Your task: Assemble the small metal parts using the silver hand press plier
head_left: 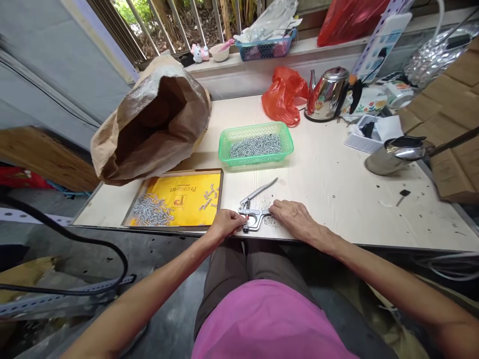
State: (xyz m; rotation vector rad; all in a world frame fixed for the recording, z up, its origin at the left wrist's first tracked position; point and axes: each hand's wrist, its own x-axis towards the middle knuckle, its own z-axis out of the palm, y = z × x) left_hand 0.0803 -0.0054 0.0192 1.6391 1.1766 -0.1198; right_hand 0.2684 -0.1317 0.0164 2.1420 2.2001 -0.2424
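Note:
A small metal hand press (254, 212) with a long lever (262, 189) raised toward the back sits at the table's near edge. My left hand (224, 223) is curled at the press's left side, fingertips pinched at its jaw on something too small to make out. My right hand (294, 217) lies palm down just right of the press, fingers touching its base. A yellow-lined flat tray (179, 199) to the left holds a heap of small metal screws (151, 209). A green plastic basket (256, 143) behind the press holds many more.
A big open brown paper sack (153, 119) leans at the back left. Behind the basket are a red plastic bag (282, 94), a steel kettle (329, 94), a steel pot with a long handle (396, 154) and cardboard boxes (449, 129) at right. Black cable (75, 239) loops at lower left.

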